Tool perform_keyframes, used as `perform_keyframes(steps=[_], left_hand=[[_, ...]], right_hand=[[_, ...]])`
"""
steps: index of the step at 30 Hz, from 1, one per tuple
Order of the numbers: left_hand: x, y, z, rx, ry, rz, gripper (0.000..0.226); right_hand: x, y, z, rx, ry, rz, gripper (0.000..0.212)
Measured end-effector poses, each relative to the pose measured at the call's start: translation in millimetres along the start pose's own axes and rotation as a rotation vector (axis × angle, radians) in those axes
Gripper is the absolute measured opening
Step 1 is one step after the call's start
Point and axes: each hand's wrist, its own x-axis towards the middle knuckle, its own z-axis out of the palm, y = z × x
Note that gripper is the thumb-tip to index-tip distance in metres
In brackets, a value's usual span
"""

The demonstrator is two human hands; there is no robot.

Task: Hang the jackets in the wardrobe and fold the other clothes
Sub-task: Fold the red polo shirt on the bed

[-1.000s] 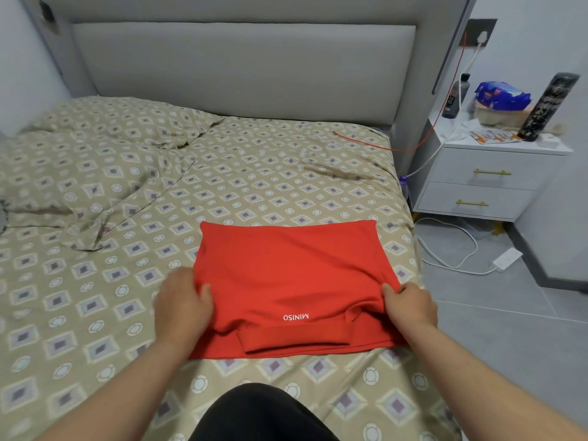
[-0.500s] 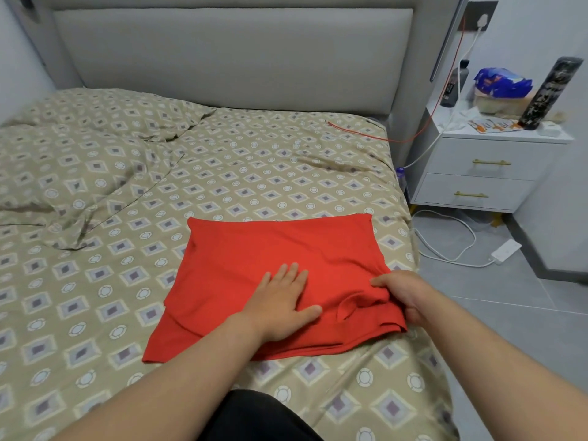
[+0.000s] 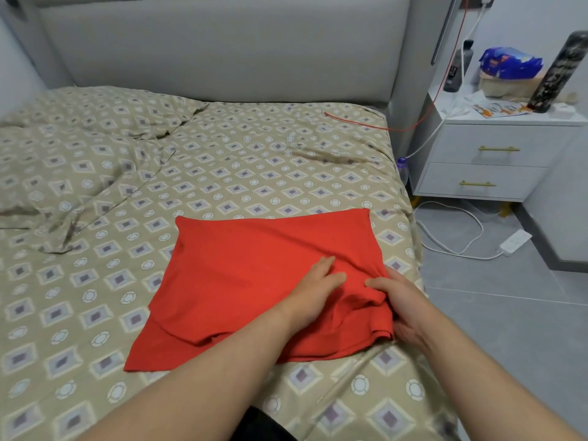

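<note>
While the left hand [image 3: 313, 292] presses one red shirt [image 3: 241, 268] flat, the right hand [image 3: 402, 302] pinches its edge.

No text can be read. On the nightstand [image 3: 461, 138] at far right, the blue packet [image 3: 509, 60] carries print too blurred to make out, and so do the orange-and-white leaflet [image 3: 498, 109] and the dark patterned bottle [image 3: 561, 68] beside it.

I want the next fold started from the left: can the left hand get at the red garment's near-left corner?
Probably yes. The left hand rests on the red garment; the near-left corner lies exposed on the bedspread, nothing covering it.
</note>
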Motion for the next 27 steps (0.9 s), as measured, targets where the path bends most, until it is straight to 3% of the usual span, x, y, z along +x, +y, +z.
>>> perform_keyframes(steps=[3, 5, 7, 9, 12, 14, 17, 21, 27], left_hand=[[15.1, 20.0, 12.9, -0.186, 0.029, -0.028, 0.060], [30.9, 35.0, 15.5, -0.024, 0.007, -0.094, 0.049], [53.5, 51.3, 11.3, 0.146, 0.056, -0.162, 0.054], [73.9, 67.6, 8.2, 0.154, 0.066, -0.207, 0.059], [88.6, 80.4, 0.8, 0.385, 0.063, -0.239, 0.040], [90.3, 79.5, -13.0, 0.452, 0.153, -0.186, 0.029], [82.4, 60.0, -50.0, 0.205, 0.274, -0.125, 0.002], [56.2, 25.8, -112.2, -0.136, 0.457, -0.186, 0.021], [23.1, -29.3, -186.5, -0.340, 0.634, -0.327, 0.006]], right_hand=[[-1.9, -0.3, 8.5, -0.042, -0.061, -0.052, 0.047], [-2.1, 1.8, 10.7, -0.124, -0.022, -0.074, 0.044], [-1.4, 5.6, 12.7, -0.217, 0.036, -0.098, 0.035], [-1.1, 10.4, 17.6, -0.314, 0.059, -0.132, 0.026], [-1.8, 14.2, 34.7, -0.522, 0.041, -0.240, 0.022], [-2.6, 16.1, 49.3, -0.602, 0.053, -0.302, 0.019], [-6.8, 15.9, 76.9, -0.640, 0.041, -0.348, 0.010], [-12.5, 18.2, 129.0, -0.722, -0.035, -0.357, 0.018], [-8.2, 54.0, 226.5, -0.848, -0.148, -0.368, 0.019]])
